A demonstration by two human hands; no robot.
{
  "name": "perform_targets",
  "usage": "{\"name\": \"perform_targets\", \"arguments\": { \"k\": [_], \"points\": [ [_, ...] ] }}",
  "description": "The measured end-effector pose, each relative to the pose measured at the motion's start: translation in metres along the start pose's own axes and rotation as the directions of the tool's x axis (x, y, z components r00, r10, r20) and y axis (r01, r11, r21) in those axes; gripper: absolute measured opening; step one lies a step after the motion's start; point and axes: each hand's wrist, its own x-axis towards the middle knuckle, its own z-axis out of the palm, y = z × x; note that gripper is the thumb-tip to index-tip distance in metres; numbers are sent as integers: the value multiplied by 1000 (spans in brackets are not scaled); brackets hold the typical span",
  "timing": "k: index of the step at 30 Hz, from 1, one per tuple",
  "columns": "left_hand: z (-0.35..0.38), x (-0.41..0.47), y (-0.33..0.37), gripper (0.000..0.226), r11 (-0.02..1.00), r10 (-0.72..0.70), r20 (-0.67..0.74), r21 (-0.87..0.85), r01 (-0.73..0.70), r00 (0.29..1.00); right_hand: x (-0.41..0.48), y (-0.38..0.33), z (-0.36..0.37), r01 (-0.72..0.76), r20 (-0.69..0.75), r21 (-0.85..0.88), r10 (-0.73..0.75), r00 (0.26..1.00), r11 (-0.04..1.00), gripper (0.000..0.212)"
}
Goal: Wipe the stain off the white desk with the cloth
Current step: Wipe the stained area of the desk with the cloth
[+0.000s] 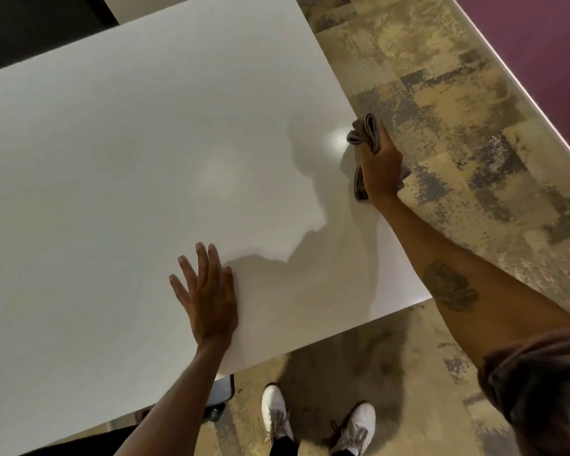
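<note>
The right hand (380, 166) has its grip closed around a bunched grey-brown cloth (366, 133), fingers wrapped over the folds, and presses it onto the white surface (112, 159) at the right edge, past the midpoint toward the far right corner. Folded loops of the cloth stick out beyond the fingers, and a strip trails back under the wrist; part of it hangs over the edge. No stain can be made out near the cloth. The left hand (208, 297) lies flat near the near edge, fingers spread, holding nothing. Below the near edge, two white shoes (316, 426) stand on the mottled floor (441, 110).
</note>
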Motion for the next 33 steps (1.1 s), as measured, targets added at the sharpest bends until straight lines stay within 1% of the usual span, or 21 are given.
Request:
{"name": "perform_targets", "arguments": {
  "k": [3, 8, 12, 15, 19, 23, 28, 31, 33],
  "points": [
    [1, 1, -1, 61, 1000, 9, -5, 11, -8, 1000, 12, -1, 11, 48, 65, -87, -43, 997, 995, 63],
    [3, 2, -1, 62, 1000, 10, -9, 14, -10, 1000, 33, -7, 22, 88, 159, -114, -69, 985, 990, 60],
    [3, 1, -2, 61, 1000, 7, -5, -6, -7, 1000, 31, -8, 26, 139, 242, -157, -98, 965, 978, 58],
    [2, 1, -1, 61, 999, -4, 1, -32, 4, 1000, 19, -14, 39, 196, 338, -154, -134, 932, 968, 58],
    [1, 0, 0, 59, 999, 3, -5, -45, -3, 1000, -17, -29, 78, 313, 418, -124, -237, 877, 942, 56],
    [2, 1, -1, 58, 999, 2, -10, -51, -2, 1000, -49, -39, 108, 439, 457, -146, -333, 825, 886, 54],
    [4, -1, -1, 53, 998, 27, -41, -52, -29, 999, -77, -44, 114, 555, 496, -114, -437, 751, 824, 46],
    [4, -4, -3, 53, 998, 41, -72, -43, -44, 997, -99, -42, 116, 609, 526, -118, -471, 708, 785, 47],
    [6, -2, -5, 57, 999, 44, -30, -3, -44, 999, -112, -39, 119, 648, 531, -119, -503, 682, 752, 47]
  ]
}}
